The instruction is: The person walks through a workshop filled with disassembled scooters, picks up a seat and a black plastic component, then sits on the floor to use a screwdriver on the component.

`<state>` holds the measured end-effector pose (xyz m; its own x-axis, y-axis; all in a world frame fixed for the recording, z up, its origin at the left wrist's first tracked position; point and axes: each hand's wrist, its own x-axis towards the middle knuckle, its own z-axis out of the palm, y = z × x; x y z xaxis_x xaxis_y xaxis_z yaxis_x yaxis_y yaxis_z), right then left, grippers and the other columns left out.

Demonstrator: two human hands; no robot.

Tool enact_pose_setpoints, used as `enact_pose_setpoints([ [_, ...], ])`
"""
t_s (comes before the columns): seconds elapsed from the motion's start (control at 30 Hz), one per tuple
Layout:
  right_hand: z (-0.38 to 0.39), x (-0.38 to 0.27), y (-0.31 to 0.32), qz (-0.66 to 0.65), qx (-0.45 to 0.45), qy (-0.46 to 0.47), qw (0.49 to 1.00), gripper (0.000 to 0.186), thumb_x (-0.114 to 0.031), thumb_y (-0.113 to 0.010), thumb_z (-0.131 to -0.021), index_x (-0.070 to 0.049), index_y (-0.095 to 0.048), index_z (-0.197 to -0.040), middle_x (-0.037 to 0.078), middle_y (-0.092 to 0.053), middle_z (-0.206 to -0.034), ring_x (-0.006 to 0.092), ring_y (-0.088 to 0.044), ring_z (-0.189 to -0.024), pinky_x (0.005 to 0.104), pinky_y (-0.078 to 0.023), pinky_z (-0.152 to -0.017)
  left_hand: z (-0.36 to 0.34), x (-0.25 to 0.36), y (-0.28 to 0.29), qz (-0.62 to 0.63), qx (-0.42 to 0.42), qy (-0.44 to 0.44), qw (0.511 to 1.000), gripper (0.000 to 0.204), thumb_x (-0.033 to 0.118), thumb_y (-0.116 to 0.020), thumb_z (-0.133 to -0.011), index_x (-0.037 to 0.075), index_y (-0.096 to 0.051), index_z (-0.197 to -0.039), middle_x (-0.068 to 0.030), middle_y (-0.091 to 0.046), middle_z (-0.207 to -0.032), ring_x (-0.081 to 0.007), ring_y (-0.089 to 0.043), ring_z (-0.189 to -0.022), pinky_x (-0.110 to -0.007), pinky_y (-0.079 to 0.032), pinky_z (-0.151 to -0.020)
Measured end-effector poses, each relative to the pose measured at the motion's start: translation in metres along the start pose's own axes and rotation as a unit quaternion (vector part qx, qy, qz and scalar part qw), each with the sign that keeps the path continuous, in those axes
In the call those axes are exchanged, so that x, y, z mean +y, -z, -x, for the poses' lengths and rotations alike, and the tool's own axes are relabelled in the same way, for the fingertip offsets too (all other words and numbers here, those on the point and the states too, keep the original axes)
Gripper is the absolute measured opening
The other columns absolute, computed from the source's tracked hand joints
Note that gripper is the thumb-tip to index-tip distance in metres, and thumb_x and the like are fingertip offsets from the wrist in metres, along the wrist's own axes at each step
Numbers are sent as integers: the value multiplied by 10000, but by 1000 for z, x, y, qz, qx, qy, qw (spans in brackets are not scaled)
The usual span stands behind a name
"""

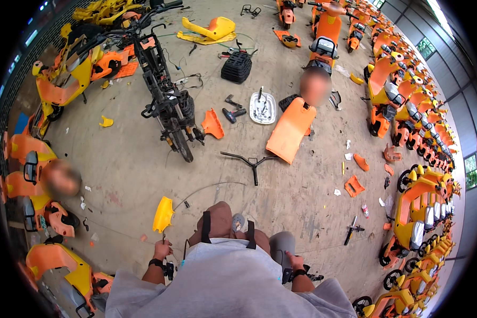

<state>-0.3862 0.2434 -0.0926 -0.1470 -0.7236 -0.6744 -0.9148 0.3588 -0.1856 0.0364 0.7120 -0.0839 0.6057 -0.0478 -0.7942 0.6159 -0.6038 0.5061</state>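
Note:
My left hand (162, 249), with a black wristband, is closed around a thin dark stem that reaches up to a yellow plastic panel (163, 213) on the concrete floor. Low on the right, my right hand (294, 261) rests against a grey trouser leg (281, 244); I cannot make out its fingers or anything held in it. My grey shirt and black harness straps fill the lower middle. A thin cable (206, 188) curves over the floor just beyond the yellow panel.
A stripped black bike frame (167, 100) stands ahead on the left. A black handlebar (252, 161) lies on the floor. Another person (315, 87) crouches behind a large orange panel (291, 130), near a white tray (263, 107). Orange-yellow bikes (413, 122) line the right; a second person (61, 179) is at left.

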Motion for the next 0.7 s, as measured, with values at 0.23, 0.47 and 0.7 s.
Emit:
enact_pose_setpoints([
  [0.23, -41, -82, 31, -138, -56, -45, 988, 609, -449, -776, -664, 83, -674, -941, 143, -679, -838, 215, -630, -688, 334, -486, -606, -73, 139, -57, -54, -24, -21, 998, 363, 270, -470, -959, -43, -635, -881, -130, -619, -583, -201, -612, -485, -310, -495, -487],
  [0.47, -61, -241, 84, -80, -48, 3, 996, 613, -416, -767, -701, 105, -646, -1000, 152, -670, -940, 214, -628, -767, 380, -493, -649, -170, 288, -96, -9, -1, -83, 997, 401, 307, -484, -961, -46, -648, -864, -136, -608, -587, -204, -614, -484, -330, -500, -513],
  [0.7, -96, -322, 119, -20, -81, 57, 995, 724, -508, -771, -666, 116, -643, -1011, 154, -670, -935, 213, -607, -740, 371, -476, -630, -204, 385, -104, 46, -4, -95, 994, 396, 306, -494, -959, -45, -646, -856, -141, -602, -606, -205, -603, -473, -338, -500, -493],
])
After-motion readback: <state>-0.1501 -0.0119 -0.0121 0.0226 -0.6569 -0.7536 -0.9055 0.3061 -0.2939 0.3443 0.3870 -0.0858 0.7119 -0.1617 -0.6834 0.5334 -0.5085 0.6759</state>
